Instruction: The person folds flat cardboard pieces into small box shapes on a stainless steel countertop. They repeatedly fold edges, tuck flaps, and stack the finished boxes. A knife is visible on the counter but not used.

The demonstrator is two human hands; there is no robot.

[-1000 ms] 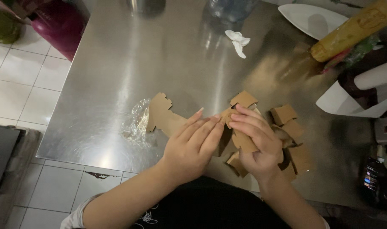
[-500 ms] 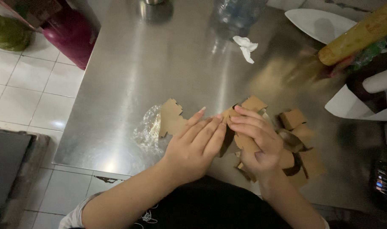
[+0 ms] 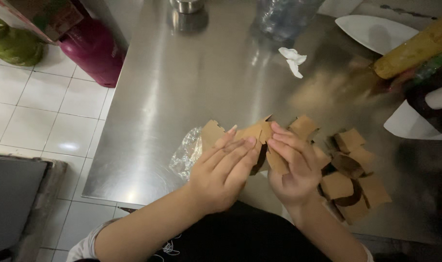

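Brown cardboard cutout [image 3: 257, 133] is pinched between both hands: left hand [image 3: 223, 170] fingers lie nearly straight along it, right hand [image 3: 291, 165] fingers curl around it, above the steel table [image 3: 192, 82].

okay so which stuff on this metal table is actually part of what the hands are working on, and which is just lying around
In hand:
left hand
right hand
brown cardboard cut-out held between both
stack of cardboard pieces beside the right hand

Lying about:
crumpled clear plastic
white paper scrap
white plate
plastic bottle
pink gas cylinder
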